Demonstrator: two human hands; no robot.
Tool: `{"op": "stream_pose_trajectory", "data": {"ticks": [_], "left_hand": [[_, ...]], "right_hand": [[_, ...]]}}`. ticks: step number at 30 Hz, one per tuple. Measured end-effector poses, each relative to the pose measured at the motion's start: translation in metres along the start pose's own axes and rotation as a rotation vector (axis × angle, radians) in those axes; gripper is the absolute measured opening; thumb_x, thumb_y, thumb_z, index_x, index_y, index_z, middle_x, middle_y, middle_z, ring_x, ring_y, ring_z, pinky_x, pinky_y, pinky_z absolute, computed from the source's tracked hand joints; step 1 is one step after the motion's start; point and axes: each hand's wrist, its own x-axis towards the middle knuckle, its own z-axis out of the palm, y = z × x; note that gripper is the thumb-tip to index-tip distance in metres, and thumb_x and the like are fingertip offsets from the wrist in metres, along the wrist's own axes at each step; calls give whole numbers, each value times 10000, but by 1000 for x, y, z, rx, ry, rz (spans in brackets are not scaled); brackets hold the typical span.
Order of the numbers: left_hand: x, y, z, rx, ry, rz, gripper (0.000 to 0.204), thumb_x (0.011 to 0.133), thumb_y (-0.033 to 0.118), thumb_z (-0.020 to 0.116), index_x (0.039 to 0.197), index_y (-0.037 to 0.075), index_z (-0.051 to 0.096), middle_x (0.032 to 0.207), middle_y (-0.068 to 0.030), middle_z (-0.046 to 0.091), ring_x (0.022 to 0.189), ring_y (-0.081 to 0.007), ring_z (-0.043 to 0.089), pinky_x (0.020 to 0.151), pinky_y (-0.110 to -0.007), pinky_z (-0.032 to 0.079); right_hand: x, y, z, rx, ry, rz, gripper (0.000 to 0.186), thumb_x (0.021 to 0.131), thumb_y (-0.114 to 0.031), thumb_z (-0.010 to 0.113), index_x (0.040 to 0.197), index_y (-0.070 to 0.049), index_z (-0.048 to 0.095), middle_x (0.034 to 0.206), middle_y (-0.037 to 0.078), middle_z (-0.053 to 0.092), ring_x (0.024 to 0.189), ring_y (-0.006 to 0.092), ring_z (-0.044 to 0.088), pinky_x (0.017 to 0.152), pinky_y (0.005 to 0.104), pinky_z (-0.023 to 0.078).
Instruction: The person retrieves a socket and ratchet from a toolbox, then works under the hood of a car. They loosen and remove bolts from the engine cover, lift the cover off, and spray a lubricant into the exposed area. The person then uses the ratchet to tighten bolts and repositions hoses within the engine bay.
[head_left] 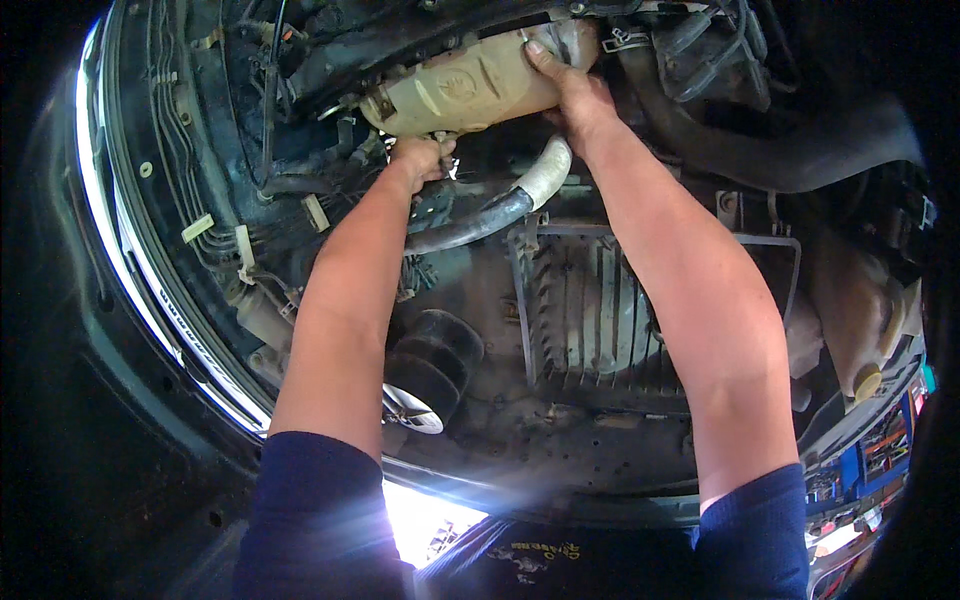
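A tan metal heat shield with raised ribs lies across the upper middle of a vehicle's engine bay. My right hand grips its right end, the thumb pressed on top and the other fingers hidden beneath. Below the shield's left end, my left hand has its fingers curled in by the lower edge. What those fingers hold, if anything, is hidden. A dark hose with a silvery wrapped end runs below the shield, between my forearms.
A wide black hose curves away on the right. Under my right forearm sits an open framed box with ribs. A black cylinder is near my left forearm. Thin metal lines follow the left side; a tan reservoir stands right.
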Motion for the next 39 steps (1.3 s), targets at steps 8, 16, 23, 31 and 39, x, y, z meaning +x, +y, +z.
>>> {"op": "stream_pose_trajectory", "data": {"ticks": [8, 16, 23, 31, 39], "left_hand": [[1, -8, -15, -178, -223, -11, 406, 1062, 248, 663, 1422, 76, 586, 1261, -122, 697, 1103, -270, 700, 918, -403, 590], [-3, -3, -1, 7, -16, 75, 325, 1012, 272, 746, 1241, 58, 661, 1083, -62, 729, 906, -214, 696, 788, -399, 593], [-5, 1, -11, -109, -144, -51, 319, 1060, 208, 665, 1345, 67, 635, 1251, -65, 718, 1110, -255, 694, 997, -471, 538], [-7, 1, -2, 28, -14, 0, 506, 985, 257, 783, 1410, 44, 608, 1334, -133, 703, 1126, -290, 696, 1005, -437, 540], [-1, -5, -15, -156, -221, -15, 487, 996, 281, 766, 1406, 70, 609, 1370, -132, 684, 1161, -269, 691, 1015, -441, 538]], "right_hand": [[2, 3, -1, -28, 16, -29, 1005, 755, -605, 902, 1465, 8, 541, 1389, 144, 638, 1240, 290, 603, 1017, 446, 480], [9, 4, -1, -56, 30, -26, 1008, 766, -587, 899, 1477, 29, 538, 1425, 168, 630, 1308, 300, 591, 1060, 454, 478], [15, 9, 0, -54, 12, -25, 1012, 790, -592, 888, 1502, 20, 510, 1448, 172, 611, 1335, 317, 568, 1095, 460, 449], [1, 2, 0, -17, 6, -21, 994, 786, -590, 892, 1477, 24, 528, 1416, 170, 630, 1290, 305, 586, 1059, 463, 462], [18, 9, 0, -1, 40, 26, 1004, 784, -576, 899, 1475, 43, 515, 1432, 177, 615, 1330, 313, 567, 1105, 482, 445]]}}
